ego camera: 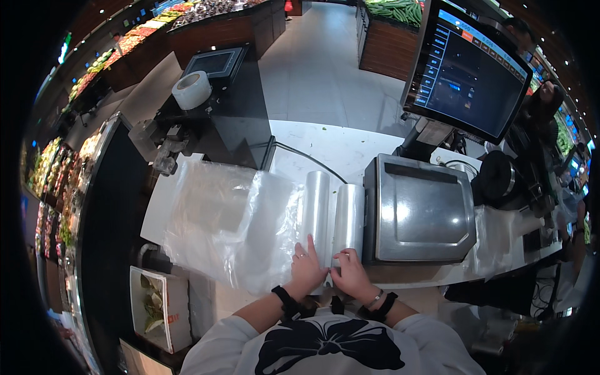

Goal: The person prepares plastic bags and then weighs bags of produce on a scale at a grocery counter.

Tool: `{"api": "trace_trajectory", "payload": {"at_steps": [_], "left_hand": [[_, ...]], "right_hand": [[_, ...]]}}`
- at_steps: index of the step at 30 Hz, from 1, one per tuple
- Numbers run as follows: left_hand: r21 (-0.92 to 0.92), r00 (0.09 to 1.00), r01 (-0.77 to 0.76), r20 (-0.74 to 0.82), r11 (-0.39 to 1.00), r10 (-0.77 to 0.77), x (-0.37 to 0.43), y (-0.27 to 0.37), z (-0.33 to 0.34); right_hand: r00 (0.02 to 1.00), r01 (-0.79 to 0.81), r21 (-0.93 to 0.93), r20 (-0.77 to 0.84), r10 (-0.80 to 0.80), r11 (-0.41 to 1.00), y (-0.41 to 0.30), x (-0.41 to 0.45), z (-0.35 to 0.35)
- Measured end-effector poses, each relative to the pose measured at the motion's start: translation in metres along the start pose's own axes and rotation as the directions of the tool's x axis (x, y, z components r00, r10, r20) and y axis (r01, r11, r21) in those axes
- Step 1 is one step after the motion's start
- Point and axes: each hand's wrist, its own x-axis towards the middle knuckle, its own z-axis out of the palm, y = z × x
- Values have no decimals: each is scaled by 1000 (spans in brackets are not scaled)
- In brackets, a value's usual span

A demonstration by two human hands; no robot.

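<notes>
Two rolls of clear plastic bags lie side by side on a white counter (323, 136). My left hand (307, 269) rests at the near end of the left plastic roll (316, 201), its fingers apart and one extended along the film. At the near end of the right plastic roll (350, 211), my right hand (349, 276) has its fingers curled against the film; whether it grips any is unclear. Loose clear plastic film (276, 215) spreads to the left of the rolls, over the counter. Both wrists wear black bands.
A metal-topped weighing scale (424, 211) stands close on the right, below a touchscreen monitor (468, 75). A black cabinet (229, 117) at the back left bears a tape roll (192, 91). A foam box (171, 314) with leaves sits low left. A black cable (311, 159) crosses the counter.
</notes>
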Motion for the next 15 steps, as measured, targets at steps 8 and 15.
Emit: {"api": "trace_trajectory", "payload": {"at_steps": [8,15], "left_hand": [[-303,983,-180,-22,936,182,24,-20,18],[-131,993,-115,-5,985,115,21,-9,15]], "right_hand": [[921,206,285,267,-284,936,24,-26,-63],[841,350,120,397,-368,929,98,-65,-86]]}}
